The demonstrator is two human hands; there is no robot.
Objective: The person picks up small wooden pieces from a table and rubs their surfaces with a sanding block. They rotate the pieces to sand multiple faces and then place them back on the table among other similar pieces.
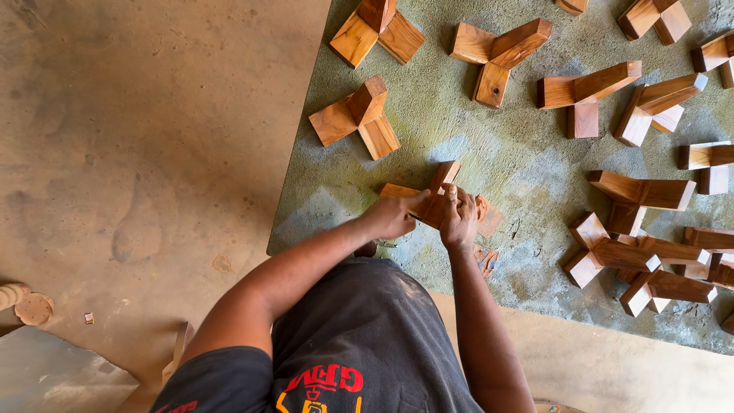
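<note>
A three-armed wooden joint piece (pixel 432 195) stands on the green-grey mat (pixel 489 145) right in front of me. My left hand (pixel 394 216) grips its left arm from the near side. My right hand (pixel 457 216) closes over its middle, fingers on top of the wood. A small reddish scrap of sandpaper (pixel 487 216) lies just right of my right hand, and another scrap (pixel 485 260) lies nearer to me.
Several similar three-armed wooden pieces are spread over the mat, such as one (pixel 357 116) at upper left and a cluster (pixel 619 252) at right. Bare concrete floor (pixel 138 153) lies left of the mat. A pale turned wooden leg (pixel 19 298) sits at the far left.
</note>
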